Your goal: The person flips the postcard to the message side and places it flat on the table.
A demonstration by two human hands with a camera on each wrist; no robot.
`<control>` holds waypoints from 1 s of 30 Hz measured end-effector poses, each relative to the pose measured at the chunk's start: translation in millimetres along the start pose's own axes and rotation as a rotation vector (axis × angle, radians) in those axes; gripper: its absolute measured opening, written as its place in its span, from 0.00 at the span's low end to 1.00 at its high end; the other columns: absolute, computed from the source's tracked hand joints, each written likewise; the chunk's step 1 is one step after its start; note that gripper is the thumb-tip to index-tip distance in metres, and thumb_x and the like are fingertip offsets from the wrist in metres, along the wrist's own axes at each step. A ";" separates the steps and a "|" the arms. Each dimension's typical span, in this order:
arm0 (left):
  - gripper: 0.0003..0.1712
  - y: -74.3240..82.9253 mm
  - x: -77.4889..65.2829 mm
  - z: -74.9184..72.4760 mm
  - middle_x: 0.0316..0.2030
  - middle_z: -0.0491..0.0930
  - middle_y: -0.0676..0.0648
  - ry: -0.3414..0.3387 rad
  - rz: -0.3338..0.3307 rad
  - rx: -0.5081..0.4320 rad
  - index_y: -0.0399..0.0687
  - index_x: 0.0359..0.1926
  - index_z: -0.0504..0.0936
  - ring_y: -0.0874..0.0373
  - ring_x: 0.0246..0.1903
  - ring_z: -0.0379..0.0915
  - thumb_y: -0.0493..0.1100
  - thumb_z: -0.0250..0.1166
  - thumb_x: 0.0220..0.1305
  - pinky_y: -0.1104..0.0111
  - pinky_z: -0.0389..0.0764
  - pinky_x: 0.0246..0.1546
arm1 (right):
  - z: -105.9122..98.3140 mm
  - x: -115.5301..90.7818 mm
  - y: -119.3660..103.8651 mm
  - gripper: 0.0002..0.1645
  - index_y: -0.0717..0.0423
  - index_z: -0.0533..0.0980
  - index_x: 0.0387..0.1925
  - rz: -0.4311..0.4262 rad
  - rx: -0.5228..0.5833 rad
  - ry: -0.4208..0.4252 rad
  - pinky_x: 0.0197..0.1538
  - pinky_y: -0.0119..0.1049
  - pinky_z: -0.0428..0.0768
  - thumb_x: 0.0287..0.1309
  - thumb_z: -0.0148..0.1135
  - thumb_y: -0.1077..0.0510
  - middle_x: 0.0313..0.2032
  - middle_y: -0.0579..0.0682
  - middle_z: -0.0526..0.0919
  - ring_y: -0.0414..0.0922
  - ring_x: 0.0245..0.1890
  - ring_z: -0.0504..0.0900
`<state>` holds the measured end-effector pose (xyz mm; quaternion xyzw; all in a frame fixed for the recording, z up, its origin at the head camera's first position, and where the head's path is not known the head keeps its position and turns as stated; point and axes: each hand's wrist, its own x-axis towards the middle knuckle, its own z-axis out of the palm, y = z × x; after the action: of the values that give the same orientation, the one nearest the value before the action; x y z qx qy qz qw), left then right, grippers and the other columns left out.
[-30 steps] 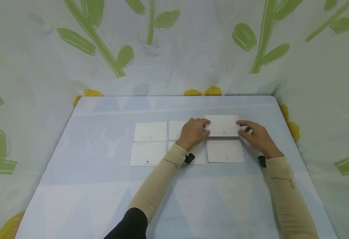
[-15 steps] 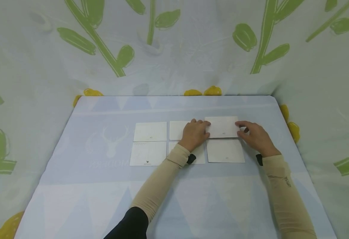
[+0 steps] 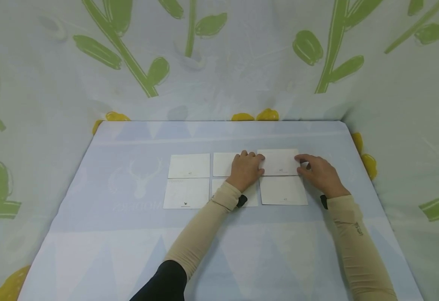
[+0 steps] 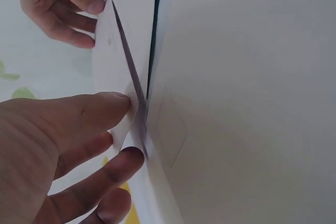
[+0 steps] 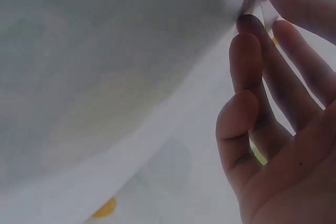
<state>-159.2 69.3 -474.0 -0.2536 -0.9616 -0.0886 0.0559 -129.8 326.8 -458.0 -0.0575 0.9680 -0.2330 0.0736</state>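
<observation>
In the head view my left hand (image 3: 244, 169) and right hand (image 3: 321, 176) hold a white card (image 3: 279, 162) by its left and right edges, thumb and fingers at each side. Small dark print marks its lower part. It lies at or just above the table, level with the upper row of cards. Directly below it is another white card (image 3: 284, 190), their edges nearly meeting. My left hand and sleeve partly cover the upper middle card (image 3: 223, 164) and lower middle card (image 3: 249, 200). Both hands also show in the left wrist view, at opposite ends of the held card.
At the left lie an upper card (image 3: 189, 166) and a lower card (image 3: 186, 193) with a small dark bird-like mark. A pale blue patterned cloth covers the table (image 3: 110, 251). White curtains (image 3: 242, 75) with green leaf prints surround its back and sides.
Both hands have moved the held card slightly toward the person and down. The dark gap between it and the card below has narrowed to a thin line. The other cards have not moved.
</observation>
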 end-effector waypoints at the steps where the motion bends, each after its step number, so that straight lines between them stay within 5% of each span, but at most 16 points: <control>1: 0.22 0.3 -0.3 0.2 0.45 0.87 0.51 0.009 0.004 0.001 0.58 0.59 0.84 0.55 0.38 0.77 0.54 0.68 0.67 0.64 0.77 0.38 | 0.2 -0.1 0.1 0.25 0.60 0.75 0.63 -0.004 -0.002 -0.002 0.46 0.55 0.77 0.68 0.63 0.58 0.53 0.63 0.82 0.58 0.48 0.79; 22: 0.14 -2.7 -5.3 -3.0 0.41 0.87 0.51 0.131 -0.001 0.043 0.57 0.50 0.89 0.54 0.37 0.80 0.53 0.67 0.68 0.64 0.79 0.36 | 1.8 -3.1 8.5 0.25 0.59 0.74 0.65 -0.014 -0.004 0.098 0.45 0.59 0.78 0.72 0.59 0.52 0.60 0.65 0.77 0.62 0.51 0.79; 26: 0.18 -7.2 -14.2 -11.2 0.49 0.86 0.49 0.065 -0.032 0.027 0.54 0.56 0.86 0.51 0.44 0.81 0.54 0.61 0.73 0.61 0.80 0.42 | 4.5 -4.2 9.3 0.30 0.61 0.71 0.67 -0.043 0.044 0.178 0.58 0.66 0.70 0.76 0.52 0.45 0.69 0.66 0.67 0.65 0.65 0.69; 30: 0.27 -19.2 -34.9 -28.8 0.60 0.79 0.45 0.007 -0.088 0.011 0.49 0.65 0.78 0.47 0.58 0.75 0.59 0.55 0.76 0.56 0.77 0.53 | 1.0 -8.0 9.4 0.39 0.62 0.60 0.74 -0.047 0.144 0.262 0.69 0.70 0.52 0.78 0.42 0.38 0.78 0.65 0.48 0.68 0.75 0.48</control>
<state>-136.8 30.5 -453.9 -0.2103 -0.9722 -0.0866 0.0566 -122.5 335.8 -462.3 -0.0437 0.9485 -0.3088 -0.0550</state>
